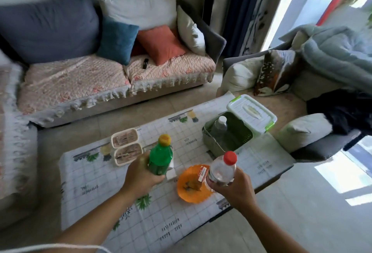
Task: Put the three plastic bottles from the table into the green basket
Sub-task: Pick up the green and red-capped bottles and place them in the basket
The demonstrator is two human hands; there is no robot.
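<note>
My left hand [141, 176] grips a green plastic bottle [161, 157] with a yellow cap, held upright above the table. In my right hand [234, 189] is a clear plastic bottle [221, 169] with a red cap, tilted slightly over an orange bowl. The green basket [237, 135] stands at the table's far right end, its white lid [251, 112] swung open behind it. A clear bottle with a white cap [219, 128] leans inside the basket. Both hands are to the left of and nearer than the basket.
The low table [96, 182] has a white grid-patterned cloth. On it lie an orange bowl [191, 190] with scraps and an open beige case [125, 146] of small tools. A sofa [80, 77] with cushions stands beyond, an armchair [302, 99] with blankets to the right.
</note>
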